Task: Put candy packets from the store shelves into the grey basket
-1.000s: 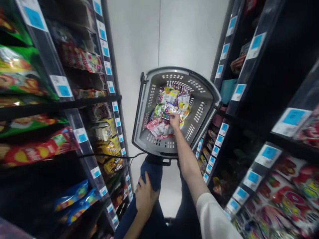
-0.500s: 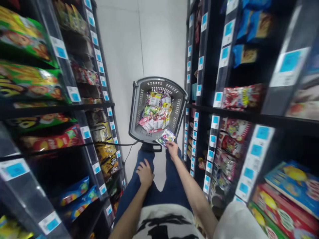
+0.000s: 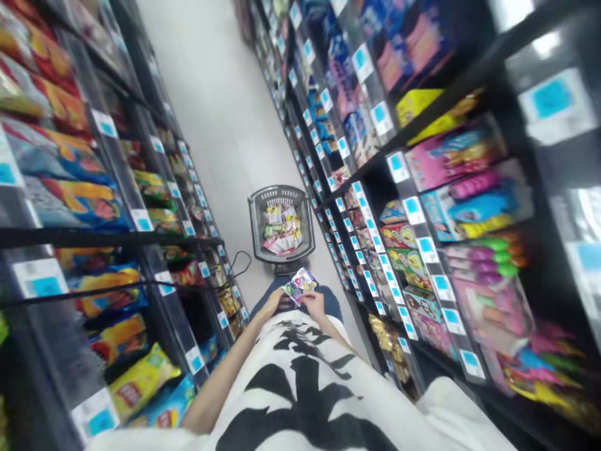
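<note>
Packet (image 3: 300, 285): right hand (image 3: 315, 305) and left hand (image 3: 273, 305) both gripping it, near grey basket (image 3: 257, 220) of snacks.

Bright, even light fills the aisle, and the pale tiled floor (image 3: 220, 106) reflects it as a soft, washed-out sheen towards the top edge of the view. The black metal shelves (image 3: 413, 125) stay dark, their lower bays sinking into deep shadow. The white and blue price labels (image 3: 554, 103) on the right glare almost blank. Motion blur smears the whole picture, worst at the right and left edges, where packets turn to streaks of colour. The wide lens bends the shelf lines outward and tilts them. The grey plastic shopping basket (image 3: 257, 216) near the centre is sharpest, though still soft; the white black-printed shirt (image 3: 305, 401) at the bottom is blurred.
</note>
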Demonstrator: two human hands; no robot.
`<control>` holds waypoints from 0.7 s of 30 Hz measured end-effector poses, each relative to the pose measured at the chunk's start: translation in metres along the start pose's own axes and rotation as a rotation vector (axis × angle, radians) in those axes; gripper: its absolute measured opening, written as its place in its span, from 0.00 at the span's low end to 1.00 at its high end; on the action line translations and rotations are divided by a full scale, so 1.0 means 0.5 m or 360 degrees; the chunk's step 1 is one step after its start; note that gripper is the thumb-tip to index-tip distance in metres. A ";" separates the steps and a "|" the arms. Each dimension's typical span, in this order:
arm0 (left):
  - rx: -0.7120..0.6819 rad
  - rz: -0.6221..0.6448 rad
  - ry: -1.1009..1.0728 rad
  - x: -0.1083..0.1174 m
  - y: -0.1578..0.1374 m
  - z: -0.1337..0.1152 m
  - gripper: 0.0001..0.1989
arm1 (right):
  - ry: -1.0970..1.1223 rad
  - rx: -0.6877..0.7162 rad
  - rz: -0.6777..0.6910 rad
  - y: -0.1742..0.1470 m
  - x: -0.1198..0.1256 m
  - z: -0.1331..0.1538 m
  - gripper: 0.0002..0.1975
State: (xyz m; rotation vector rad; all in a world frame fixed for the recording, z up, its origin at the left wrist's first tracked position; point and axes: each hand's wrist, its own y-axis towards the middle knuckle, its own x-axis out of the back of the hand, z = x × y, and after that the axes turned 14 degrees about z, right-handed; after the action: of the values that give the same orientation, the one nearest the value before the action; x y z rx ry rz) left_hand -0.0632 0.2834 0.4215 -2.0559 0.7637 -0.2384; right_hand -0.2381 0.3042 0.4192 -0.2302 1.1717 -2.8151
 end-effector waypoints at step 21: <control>-0.0822 0.0428 0.0046 -0.451 -0.215 -0.069 0.22 | 0.1368 0.0633 -0.0539 -0.526 0.259 -0.098 0.22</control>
State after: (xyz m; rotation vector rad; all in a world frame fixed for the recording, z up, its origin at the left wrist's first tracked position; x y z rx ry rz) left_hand -0.2106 0.4384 0.5549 -2.3935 1.2038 0.0945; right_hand -0.3793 0.5061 0.5857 0.9792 0.6251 -3.4697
